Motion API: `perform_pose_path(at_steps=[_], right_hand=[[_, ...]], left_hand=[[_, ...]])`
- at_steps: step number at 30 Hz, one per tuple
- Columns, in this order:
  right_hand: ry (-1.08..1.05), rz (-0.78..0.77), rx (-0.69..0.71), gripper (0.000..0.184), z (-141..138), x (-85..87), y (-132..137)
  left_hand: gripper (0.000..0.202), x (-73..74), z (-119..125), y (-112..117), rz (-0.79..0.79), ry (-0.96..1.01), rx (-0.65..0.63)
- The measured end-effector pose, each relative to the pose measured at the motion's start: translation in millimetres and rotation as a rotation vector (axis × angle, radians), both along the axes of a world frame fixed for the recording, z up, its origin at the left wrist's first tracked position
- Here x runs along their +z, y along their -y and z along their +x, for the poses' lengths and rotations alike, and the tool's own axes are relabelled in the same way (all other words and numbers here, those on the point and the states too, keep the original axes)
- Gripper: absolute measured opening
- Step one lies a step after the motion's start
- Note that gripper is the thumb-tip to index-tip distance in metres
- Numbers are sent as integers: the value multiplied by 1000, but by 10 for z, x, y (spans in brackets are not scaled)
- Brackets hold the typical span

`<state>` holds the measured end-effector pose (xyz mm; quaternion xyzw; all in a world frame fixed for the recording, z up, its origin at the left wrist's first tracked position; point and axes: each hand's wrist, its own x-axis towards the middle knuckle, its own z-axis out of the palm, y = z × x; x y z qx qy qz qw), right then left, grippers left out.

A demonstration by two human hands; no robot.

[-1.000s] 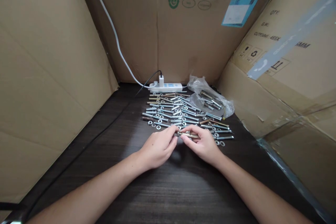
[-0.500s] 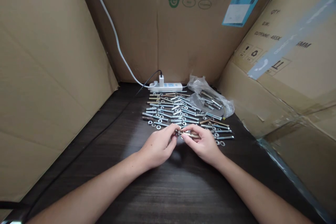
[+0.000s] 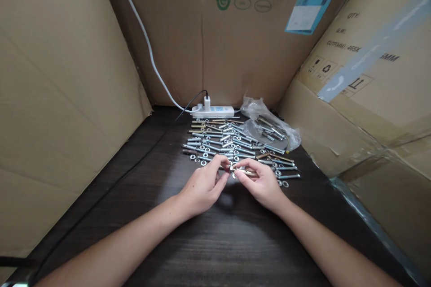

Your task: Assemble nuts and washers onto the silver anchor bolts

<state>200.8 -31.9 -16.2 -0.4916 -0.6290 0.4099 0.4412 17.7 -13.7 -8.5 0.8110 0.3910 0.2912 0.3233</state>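
Just above the near edge of the hardware spread, here's the action: a brass-toned anchor bolt (image 3: pixel 249 173) lies crosswise in the right hand (image 3: pixel 264 184), pinched between thumb and fingers, its end pointing at the left hand (image 3: pixel 204 188). And that left hand curls in close, thumb and index fingertips right at a small hex nut (image 3: pixel 231 168) on the bolt's end; whether they grip it or sit just off it, I can't tell. It looks like fine fingertip work on that nut. Best play here, I'd say: let the right hand simply anchor, a steady pinch on the shank so nothing rolls, while the left takes the nut by its flats with light, short twists, square to the axis. Any binding calls for easing back rather than forcing. Low is good too, because below lie rows of silver anchor bolts (image 3: pixel 245 152) and loose flat washers (image 3: pixel 284 184) on the dark counter (image 3: pixel 208 246), and a dropped part could easily get lost among them. The clear plastic bag (image 3: pixel 294 138) sits beyond, well apart from the fingers.
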Motion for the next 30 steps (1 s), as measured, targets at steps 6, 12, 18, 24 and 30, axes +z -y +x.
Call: perform_pose_path(at_steps=[6, 12, 18, 24, 30], right_hand=[[37, 16, 8, 19, 4, -24, 6], [39, 19, 11, 19, 2, -27, -1], [39, 24, 14, 19, -6, -19, 7], [39, 2, 19, 20, 4, -55, 1], [50, 5, 9, 21, 2, -51, 5]], left_hand=[[12, 21, -2, -31, 36, -88, -12], [13, 13, -7, -22, 55, -33, -71], [17, 20, -15, -12, 79, -25, -15], [13, -13, -14, -37, 79, -29, -61], [23, 8, -22, -9, 117, 19, -18]])
